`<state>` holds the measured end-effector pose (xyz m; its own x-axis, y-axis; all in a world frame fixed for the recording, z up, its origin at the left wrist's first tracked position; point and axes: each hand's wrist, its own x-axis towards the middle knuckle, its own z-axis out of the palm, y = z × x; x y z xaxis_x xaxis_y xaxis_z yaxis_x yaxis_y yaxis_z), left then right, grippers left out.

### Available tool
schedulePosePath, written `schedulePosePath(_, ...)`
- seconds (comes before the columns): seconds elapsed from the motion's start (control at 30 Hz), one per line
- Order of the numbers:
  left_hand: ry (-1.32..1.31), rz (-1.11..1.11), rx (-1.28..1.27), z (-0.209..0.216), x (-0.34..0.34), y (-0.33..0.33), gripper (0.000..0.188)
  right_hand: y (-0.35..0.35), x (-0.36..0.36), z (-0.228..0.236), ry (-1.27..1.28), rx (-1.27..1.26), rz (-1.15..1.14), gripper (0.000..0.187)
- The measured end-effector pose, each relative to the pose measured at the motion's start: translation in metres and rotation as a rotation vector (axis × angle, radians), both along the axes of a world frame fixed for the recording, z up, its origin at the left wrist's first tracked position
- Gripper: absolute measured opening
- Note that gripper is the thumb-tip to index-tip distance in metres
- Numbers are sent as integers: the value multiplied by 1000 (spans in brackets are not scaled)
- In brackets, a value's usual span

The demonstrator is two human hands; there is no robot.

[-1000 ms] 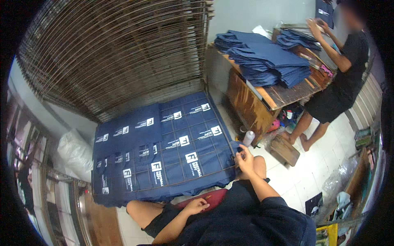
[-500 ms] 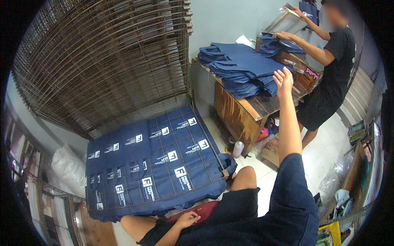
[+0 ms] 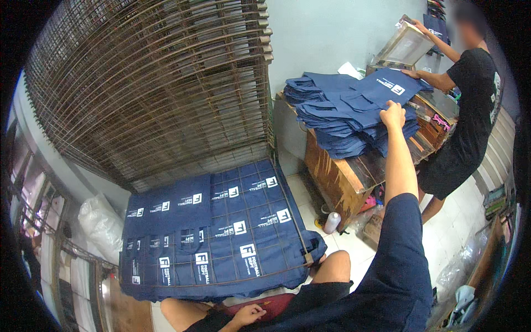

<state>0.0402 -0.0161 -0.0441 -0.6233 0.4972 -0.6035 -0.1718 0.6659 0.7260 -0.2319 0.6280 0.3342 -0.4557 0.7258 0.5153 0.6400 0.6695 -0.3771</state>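
At the far right, my right hand (image 3: 393,116) is closed with its fingers pinched at the near edge of a navy fabric bag (image 3: 371,91) with a white print. That bag lies on a thick pile of navy bags (image 3: 332,119) on a wooden table (image 3: 331,166). Low in the view, my left hand (image 3: 249,314) rests over my lap, its fingers loosely bent and nothing visible in it. Before my knees, printed navy bags (image 3: 221,243) cover a wire drying rack (image 3: 308,258).
Raised wire shelves (image 3: 160,83) stand at the back left. A co-worker (image 3: 470,105) stands beyond the table, one hand by the printed bag, the other on a framed screen (image 3: 406,47). A white bottle (image 3: 332,222) stands on the floor; a plastic sack (image 3: 100,224) sits left.
My right hand has gone from open in the air to closed at the bag's edge. The co-worker's printed bag now lies on the pile, and the frame is tilted higher. The view has shifted.
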Motion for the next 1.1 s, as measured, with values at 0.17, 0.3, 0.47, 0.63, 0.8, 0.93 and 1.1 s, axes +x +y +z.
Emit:
schedulePosePath(0.17,46,-31,-87,14,-2,9,41,3,-33,1,-266,-12,306,47)
schedulePosePath(0.3,65,-73,-229,8,-6,11,48,5,-65,-11,-347,-128,393,46)
schedulePosePath(0.47,66,-63,-214,28,-8,28,45,0,-73,-12,-473,5,433,40)
schedulePosePath(0.63,109,-66,14,47,-25,72,41,4,-68,-16,-428,-54,492,36)
schedulePosePath(0.8,204,-83,286,91,-72,143,35,10,-23,0,-61,52,735,37)
schedulePosePath(0.93,38,70,681,150,-142,198,44,-69,81,18,98,214,1024,22)
schedulePosePath(1.1,-450,236,913,265,-213,266,90,-176,201,-6,-81,242,1169,21)
